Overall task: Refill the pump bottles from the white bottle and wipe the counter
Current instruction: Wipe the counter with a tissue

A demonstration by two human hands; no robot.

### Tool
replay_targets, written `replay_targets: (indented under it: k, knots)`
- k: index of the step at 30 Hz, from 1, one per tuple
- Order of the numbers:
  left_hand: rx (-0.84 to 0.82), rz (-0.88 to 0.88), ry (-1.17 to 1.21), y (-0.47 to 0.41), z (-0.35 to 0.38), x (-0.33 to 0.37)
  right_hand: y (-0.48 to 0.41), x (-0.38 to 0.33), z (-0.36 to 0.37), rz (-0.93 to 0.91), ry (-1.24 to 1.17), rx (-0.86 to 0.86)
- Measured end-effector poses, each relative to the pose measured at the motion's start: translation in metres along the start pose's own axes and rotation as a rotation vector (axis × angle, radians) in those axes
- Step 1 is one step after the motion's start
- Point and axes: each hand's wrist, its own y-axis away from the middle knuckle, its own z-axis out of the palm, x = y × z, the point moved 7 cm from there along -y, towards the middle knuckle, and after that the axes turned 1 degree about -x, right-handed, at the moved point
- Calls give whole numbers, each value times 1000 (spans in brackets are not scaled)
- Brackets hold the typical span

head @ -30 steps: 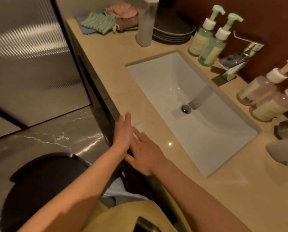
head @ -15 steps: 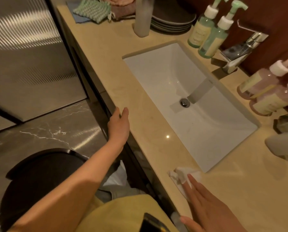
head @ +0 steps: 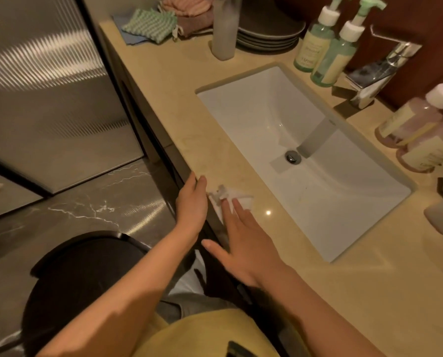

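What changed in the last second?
The right hand, pressing the crumpled white tissue flat, swept right along the front of the beige stone counter, then back left beside the left hand. Nothing gripped or released. Left hand stayed at the counter edge; green pump bottles unmoved.

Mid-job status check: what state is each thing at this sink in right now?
Left hand: open, at the counter front edge.
Right hand: open, fingers flat on the tissue.
Tissue: crumpled, pressed onto the counter.
Green pump bottles: standing, pumps fitted.
Pink pump bottles: standing, pumps fitted.
Tall white bottle: upright, top out of frame.
Faucet: no water running.
Sink: holds nothing.
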Motion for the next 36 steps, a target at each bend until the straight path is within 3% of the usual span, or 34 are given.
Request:
replay_targets:
  k: [7,11,14,21,36]
  knots:
    - [-54,-4,5,13,-3,-3,69,7,24,37,-6,-56]
    - [-47,-32,-26,9,-6,-10,109,43,24,238,15,-205]
    - [-46,-56,-17,2,-7,-12,111,59,11,252,100,-218]
    - [-33,-73,30,-31,-12,3,29,40,-20,162,40,-96]
    - [49,-60,51,-106,-54,48,-145,-47,-42,-107,60,-53]
